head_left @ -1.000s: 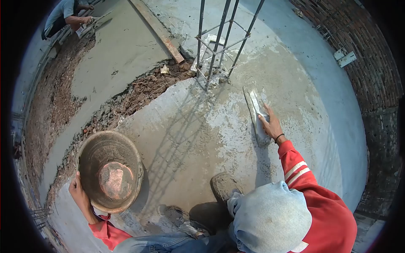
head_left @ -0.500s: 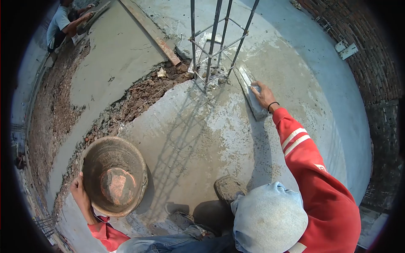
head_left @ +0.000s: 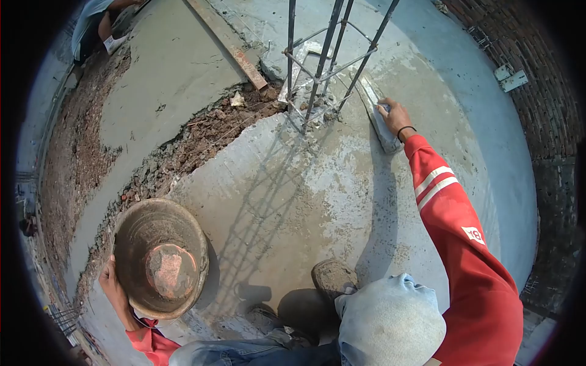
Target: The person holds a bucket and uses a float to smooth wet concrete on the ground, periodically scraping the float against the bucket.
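Note:
My left hand [head_left: 114,287] grips the left rim of a round, mortar-stained basin [head_left: 137,244], which is tilted and has a little grey residue at its bottom. At the upper right my right hand [head_left: 395,117] is closed around the handle of a long flat trowel [head_left: 388,138]. The trowel lies on the wet grey concrete surface [head_left: 342,183], just right of the upright steel bars [head_left: 332,46]. Part of the handle is hidden under my fingers.
A wooden plank [head_left: 229,46] lies across fresh concrete at the top. Rough brown rubble [head_left: 226,119] runs along the slab's broken edge. Another person [head_left: 94,24] crouches at the upper left. A brick wall [head_left: 537,79] stands at the right.
My right hand and the trowel have moved forward, away from me, and lately a little to the right. The basin has shifted only slightly. The other person has leaned partly out of view.

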Available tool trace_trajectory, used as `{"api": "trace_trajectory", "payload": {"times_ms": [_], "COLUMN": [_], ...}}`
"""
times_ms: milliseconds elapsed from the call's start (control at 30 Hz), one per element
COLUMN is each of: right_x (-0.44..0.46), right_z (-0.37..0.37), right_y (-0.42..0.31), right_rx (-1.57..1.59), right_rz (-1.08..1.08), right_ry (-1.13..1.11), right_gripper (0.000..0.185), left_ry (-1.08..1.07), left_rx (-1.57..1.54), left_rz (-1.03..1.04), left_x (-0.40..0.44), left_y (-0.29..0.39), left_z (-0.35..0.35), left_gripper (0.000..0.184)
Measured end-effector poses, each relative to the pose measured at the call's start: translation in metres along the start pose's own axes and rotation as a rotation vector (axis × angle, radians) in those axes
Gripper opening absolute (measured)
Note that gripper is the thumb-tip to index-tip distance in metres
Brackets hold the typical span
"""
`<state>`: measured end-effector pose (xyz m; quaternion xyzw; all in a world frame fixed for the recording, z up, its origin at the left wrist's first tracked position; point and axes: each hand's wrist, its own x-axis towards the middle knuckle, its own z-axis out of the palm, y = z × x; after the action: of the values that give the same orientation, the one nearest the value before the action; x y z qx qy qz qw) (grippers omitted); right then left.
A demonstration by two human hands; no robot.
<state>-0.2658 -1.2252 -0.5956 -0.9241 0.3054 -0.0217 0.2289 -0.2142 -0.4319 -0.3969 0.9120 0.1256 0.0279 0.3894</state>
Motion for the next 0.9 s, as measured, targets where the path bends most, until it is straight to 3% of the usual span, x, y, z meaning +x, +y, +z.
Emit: {"api": "trace_trajectory", "payload": {"times_ms": [100, 167, 300, 500, 633, 700, 833, 900], "right_x": [-0.007, -0.005, 0.003, -0.014, -0.002, -0.027, -0.063, -0.058], "right_z": [0.014, 0.008, 0.001, -0.004, 0.028, 0.025, -0.01, -0.027], "right_y": [-0.01, 0.01, 0.001, 0.014, -0.017, -0.019, 0.034, 0.058], "right_rx": [-0.004, -0.041, -0.047, 0.007, 0.071, 0.085, 0.045, 0.056], "right_rz": [-0.025, -0.125, 0.063, 0.003, 0.04, -0.015, -0.072, 0.045], "right_ry": [0.069, 0.077, 0.013, -0.048, 0.13, 0.067, -0.046, -0.008], "right_gripper": [0.033, 0.034, 0.034, 0.035, 0.035, 0.034, 0.035, 0.036], "left_ry": [-0.092, -0.024, -0.038, -0.048, -0.086, -0.122, -0.135, -0.097], "left_rx": [-0.031, -0.06, -0.069, 0.005, -0.094, -0.024, -0.036, -0.057], "left_rz": [0.047, 0.049, 0.001, 0.079, 0.065, 0.064, 0.108, 0.095], "left_x": [0.006, -0.003, 0.005, 0.01, 0.01, 0.022, 0.03, 0.007], "left_y": [0.003, 0.01, -0.009, -0.011, 0.015, 0.009, -0.021, -0.004], "left_z": [-0.002, 0.008, -0.005, -0.008, 0.016, 0.009, -0.008, -0.001], "left_gripper": [0.047, 0.047, 0.046, 0.047, 0.049, 0.049, 0.048, 0.046]}}
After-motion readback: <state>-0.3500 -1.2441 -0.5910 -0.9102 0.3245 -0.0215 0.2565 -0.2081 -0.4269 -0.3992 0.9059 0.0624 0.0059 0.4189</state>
